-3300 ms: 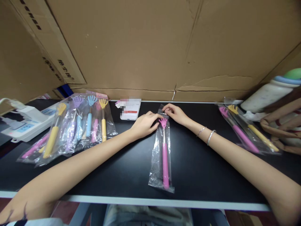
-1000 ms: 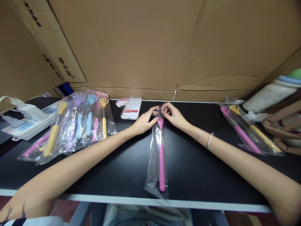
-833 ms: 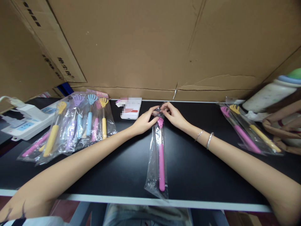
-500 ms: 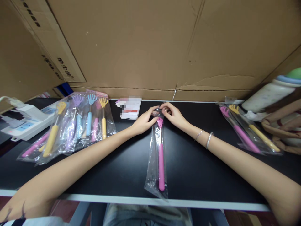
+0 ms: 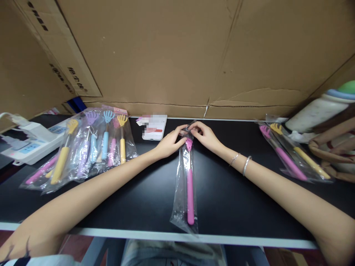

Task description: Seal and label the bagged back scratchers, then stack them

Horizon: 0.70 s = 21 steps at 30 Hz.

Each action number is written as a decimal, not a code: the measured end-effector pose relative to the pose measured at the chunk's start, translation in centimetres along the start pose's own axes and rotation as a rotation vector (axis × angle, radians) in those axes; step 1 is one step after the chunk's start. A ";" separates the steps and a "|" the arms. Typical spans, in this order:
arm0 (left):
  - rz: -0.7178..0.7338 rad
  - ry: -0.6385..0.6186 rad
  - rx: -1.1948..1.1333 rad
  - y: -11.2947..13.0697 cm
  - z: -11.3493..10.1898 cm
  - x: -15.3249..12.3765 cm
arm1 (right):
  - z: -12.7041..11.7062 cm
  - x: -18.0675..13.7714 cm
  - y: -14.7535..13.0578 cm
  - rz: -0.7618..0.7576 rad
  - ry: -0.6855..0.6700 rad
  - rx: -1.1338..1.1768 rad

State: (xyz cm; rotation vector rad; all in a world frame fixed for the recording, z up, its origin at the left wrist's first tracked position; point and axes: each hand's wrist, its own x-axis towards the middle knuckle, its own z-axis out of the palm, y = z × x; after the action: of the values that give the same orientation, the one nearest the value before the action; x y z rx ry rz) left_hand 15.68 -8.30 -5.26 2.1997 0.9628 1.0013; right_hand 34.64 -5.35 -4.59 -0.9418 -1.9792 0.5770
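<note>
A pink back scratcher (image 5: 190, 195) with a hand-shaped head lies in a clear plastic bag (image 5: 179, 207) on the black table (image 5: 133, 207). Its head points away from me and its handle toward the near edge. At the bag's far end, my left hand (image 5: 169, 142) pinches the plastic from the left side. My right hand (image 5: 206, 136) meets it there from the right, with thumb and fingertips closed on the bag's top edge. What lies exactly between the fingertips is partly hidden.
Several bagged back scratchers (image 5: 105, 144) lie at the left, beside a white power strip (image 5: 33, 147). A phone (image 5: 154, 129) rests near the cardboard wall (image 5: 166, 55). Two bagged scratchers (image 5: 291, 162) lie at the right, by a bottle (image 5: 316, 111) and a brown bag (image 5: 332, 147).
My right fingertips have shifted slightly at the bag's top, showing a little more of the plastic there. The scratcher and my left hand stay in place.
</note>
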 end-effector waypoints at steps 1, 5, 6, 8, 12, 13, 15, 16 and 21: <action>-0.001 0.000 0.000 0.0 0.0 0.0 | 0.0 0.0 0.0 0.002 -0.002 -0.002; -0.011 -0.004 0.007 0.2 -0.1 0.0 | -0.1 0.0 -0.2 -0.006 -0.022 -0.016; -0.011 -0.006 0.009 0.2 -0.1 0.0 | -0.1 0.0 -0.3 -0.010 -0.026 -0.020; -0.008 -0.009 0.010 0.2 -0.1 0.0 | -0.1 0.0 -0.3 -0.014 -0.028 -0.024; 0.000 -0.003 0.006 0.1 0.0 0.0 | -0.1 0.0 -0.2 -0.027 -0.029 -0.022; 0.002 0.000 0.007 0.0 0.0 0.0 | -0.1 0.0 -0.1 -0.031 -0.029 -0.021; 0.004 0.004 0.010 0.0 0.0 0.0 | -0.2 0.0 -0.1 -0.038 -0.028 -0.019; 0.003 0.005 0.012 0.0 0.0 0.0 | -0.2 0.0 -0.1 -0.042 -0.024 -0.017; -0.009 0.008 0.014 0.1 0.0 -0.1 | -0.2 0.0 0.0 -0.060 -0.020 -0.008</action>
State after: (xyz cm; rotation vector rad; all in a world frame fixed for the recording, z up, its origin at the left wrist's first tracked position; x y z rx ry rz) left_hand 15.64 -8.38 -5.23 2.2027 0.9846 1.0027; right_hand 34.83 -5.35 -4.55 -0.8822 -2.0216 0.5469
